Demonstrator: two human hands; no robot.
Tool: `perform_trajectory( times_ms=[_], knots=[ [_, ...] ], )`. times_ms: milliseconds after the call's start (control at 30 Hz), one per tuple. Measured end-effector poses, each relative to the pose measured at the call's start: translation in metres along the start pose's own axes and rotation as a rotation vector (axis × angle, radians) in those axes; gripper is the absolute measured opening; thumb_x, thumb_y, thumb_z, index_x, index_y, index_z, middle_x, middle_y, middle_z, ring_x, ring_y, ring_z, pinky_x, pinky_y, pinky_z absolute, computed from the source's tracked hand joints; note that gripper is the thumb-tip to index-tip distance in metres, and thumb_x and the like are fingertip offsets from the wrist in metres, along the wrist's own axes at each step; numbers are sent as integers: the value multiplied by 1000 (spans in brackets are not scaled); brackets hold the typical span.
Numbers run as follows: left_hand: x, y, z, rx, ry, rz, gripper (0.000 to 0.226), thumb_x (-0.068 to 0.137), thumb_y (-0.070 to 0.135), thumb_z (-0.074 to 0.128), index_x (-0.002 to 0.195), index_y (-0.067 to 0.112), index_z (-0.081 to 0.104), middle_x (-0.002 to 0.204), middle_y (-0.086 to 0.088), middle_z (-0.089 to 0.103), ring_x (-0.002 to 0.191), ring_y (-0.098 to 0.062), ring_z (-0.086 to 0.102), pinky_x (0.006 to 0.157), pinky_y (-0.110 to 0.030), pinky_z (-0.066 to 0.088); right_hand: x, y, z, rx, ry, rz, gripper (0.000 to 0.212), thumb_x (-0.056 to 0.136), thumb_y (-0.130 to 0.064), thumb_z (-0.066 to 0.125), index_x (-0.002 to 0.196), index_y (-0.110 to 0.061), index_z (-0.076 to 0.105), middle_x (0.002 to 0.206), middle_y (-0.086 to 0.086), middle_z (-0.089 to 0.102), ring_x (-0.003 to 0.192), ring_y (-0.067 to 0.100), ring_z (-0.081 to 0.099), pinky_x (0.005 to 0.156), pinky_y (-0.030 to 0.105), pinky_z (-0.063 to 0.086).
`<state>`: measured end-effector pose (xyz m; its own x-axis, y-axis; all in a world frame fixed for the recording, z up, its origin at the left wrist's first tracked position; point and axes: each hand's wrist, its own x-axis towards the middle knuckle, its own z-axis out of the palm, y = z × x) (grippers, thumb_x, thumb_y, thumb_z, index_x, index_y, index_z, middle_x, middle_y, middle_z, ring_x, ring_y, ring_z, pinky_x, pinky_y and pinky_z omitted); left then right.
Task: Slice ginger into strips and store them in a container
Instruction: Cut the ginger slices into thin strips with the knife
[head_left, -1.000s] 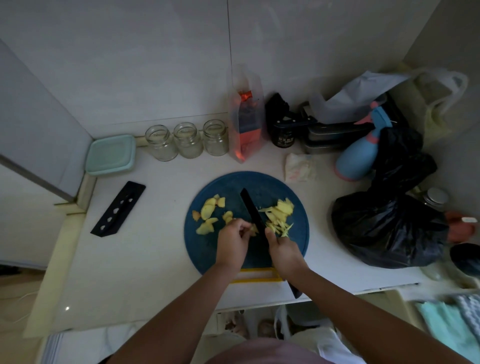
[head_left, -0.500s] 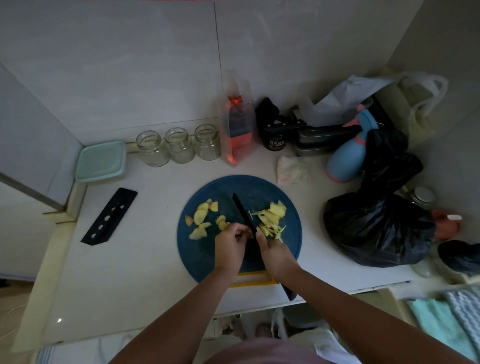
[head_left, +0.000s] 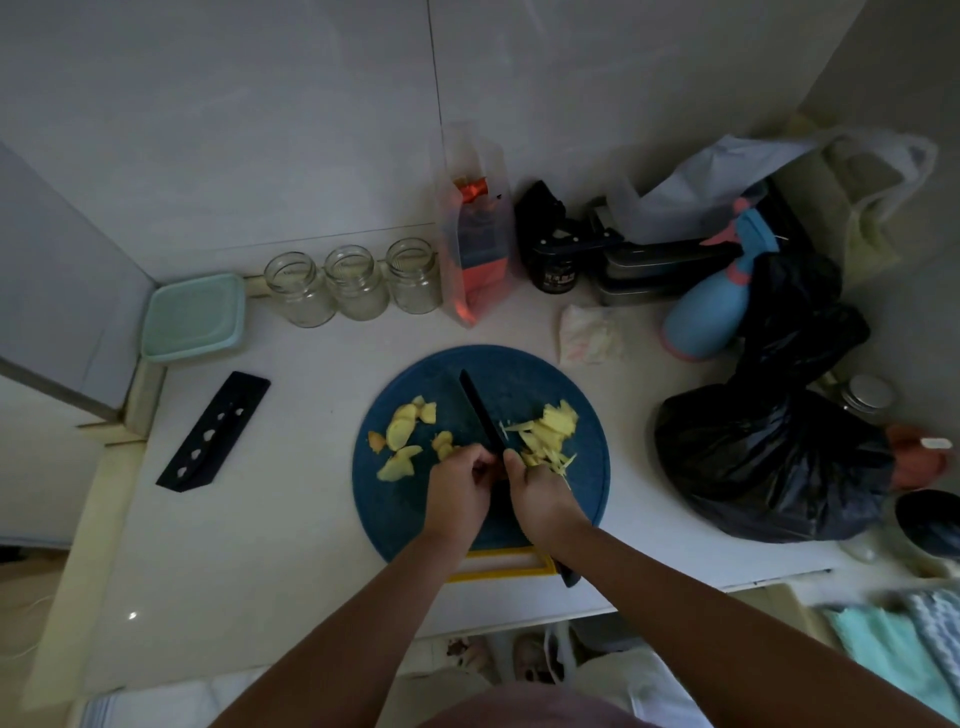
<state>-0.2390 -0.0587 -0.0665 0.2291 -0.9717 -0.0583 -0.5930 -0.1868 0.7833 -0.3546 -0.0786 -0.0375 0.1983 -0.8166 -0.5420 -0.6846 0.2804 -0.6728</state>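
The handle of a black knife (head_left: 480, 410) is gripped by the right hand (head_left: 543, 501), with the blade angled away and to the left across a round blue cutting board (head_left: 519, 371). The left hand (head_left: 457, 491) is set just beside the blade with its fingers curled; whether a piece is pinned under them cannot be told, as the spot is hidden and dark. Flat ginger slices (head_left: 400, 431) are scattered on the board left of the blade, and cut ginger strips (head_left: 550, 431) are heaped to its right, touching the right hand. A yellow frame (head_left: 498, 566) is seen at the board's near edge. The board is carried by a white desk (head_left: 291, 519). A black knife sheath (head_left: 213, 434) is laid well to the left, and a teal lidded container (head_left: 195, 317) and three glass jars (head_left: 356, 280) are lined against the wall.
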Motion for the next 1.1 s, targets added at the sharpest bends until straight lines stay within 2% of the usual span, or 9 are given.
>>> perform_trajectory(
  times_ms=[67,200,367,500,567,700,767,867,1100],
  knots=[
    [0,1,0,7,-12,7,7,85,6,65,80,11,66,78,3,67,69,-3,59,64,-4,43,1,-1,-1,-4,21,-18,55,101,-49,20,79,-12,54,76,9,56,75,20,56,70,30,42],
    [-1,2,0,9,-11,16,8,85,4,64,82,10,66,78,3,67,71,-4,60,64,-3,42,-2,1,-6,77,53,-30,51,101,-48,25,67,-16,47,66,4,52,61,13,49,53,24,34],
    [-1,3,0,0,11,-9,9,83,0,65,84,8,67,82,1,68,75,-6,61,68,-1,42,-12,13,-8,77,59,-8,51,100,-51,23,78,-16,52,78,8,58,69,16,53,58,27,38],
    [-2,3,1,-23,9,-30,9,82,0,66,84,8,67,82,0,68,75,-6,61,68,-1,42,-14,16,-12,35,34,-14,55,99,-53,22,82,-14,56,83,9,58,74,19,54,68,29,39],
    [-2,3,1,-46,24,-41,8,82,1,67,84,8,67,81,1,67,74,-3,60,68,-2,42,-15,20,-15,59,22,-6,55,98,-55,24,79,-15,55,80,8,57,68,16,51,64,29,38],
    [-4,2,2,-83,50,-42,7,81,0,69,83,7,68,78,5,65,71,6,58,69,-2,43,-23,28,-19,152,17,-18,56,96,-57,30,57,-20,45,59,0,48,54,12,45,63,28,37],
    [-4,1,2,-91,62,-35,7,80,0,70,80,7,68,76,5,66,71,2,60,69,-3,44,-26,26,-19,172,4,-42,57,96,-57,32,53,-20,42,55,-1,45,50,12,42,61,29,37],
    [-5,1,3,-85,72,-30,7,80,2,70,78,9,68,76,4,67,72,-5,63,69,-6,46,-27,23,-18,179,-18,-61,57,96,-57,33,53,-20,42,53,-1,43,49,13,40,59,30,35],
    [-5,2,2,-71,73,-35,8,80,2,70,77,9,67,75,6,65,70,-3,61,67,-3,43,-28,22,-17,147,-19,-60,58,96,-57,31,56,-17,45,54,0,46,50,12,42,58,27,37]
  ],
)
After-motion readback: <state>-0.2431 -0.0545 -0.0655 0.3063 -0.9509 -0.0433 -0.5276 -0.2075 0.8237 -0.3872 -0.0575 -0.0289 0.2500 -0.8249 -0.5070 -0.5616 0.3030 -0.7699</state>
